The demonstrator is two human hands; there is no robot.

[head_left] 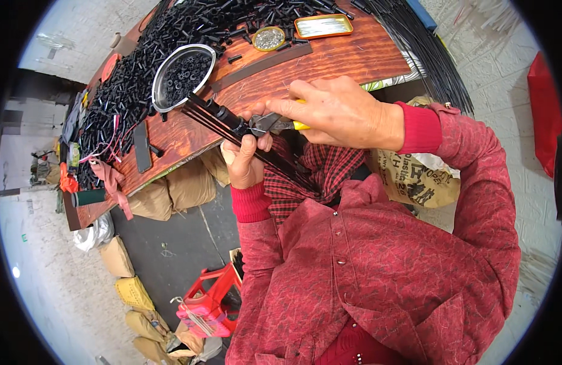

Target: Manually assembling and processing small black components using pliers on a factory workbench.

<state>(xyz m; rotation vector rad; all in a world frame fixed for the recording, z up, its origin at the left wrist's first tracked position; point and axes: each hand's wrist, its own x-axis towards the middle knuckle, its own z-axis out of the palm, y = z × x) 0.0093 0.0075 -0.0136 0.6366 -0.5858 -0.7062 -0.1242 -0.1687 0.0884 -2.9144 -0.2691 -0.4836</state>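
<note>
My left hand (250, 157) is closed around a bundle of thin black rods (203, 125), with thick black tubular fittings (223, 114) near their upper ends. The rods slant down from the table edge toward my lap. My right hand (351, 114) grips yellow-handled pliers (269, 121), coming in from the right. Their metal jaws meet the fittings just above my left fingertips. A small shiny piece shows at the jaws, too small to name. Part of the bundle is hidden behind my left fingers.
On the wooden table (250, 82) lie a large heap of black tubular parts (120, 91), a metal-rimmed bowl (157, 91) of small black parts, a round yellow dish (255, 41) and an orange-rimmed tray (351, 27) of pins. Long black rods (427, 61) hang at right. A red stool (211, 292) stands below.
</note>
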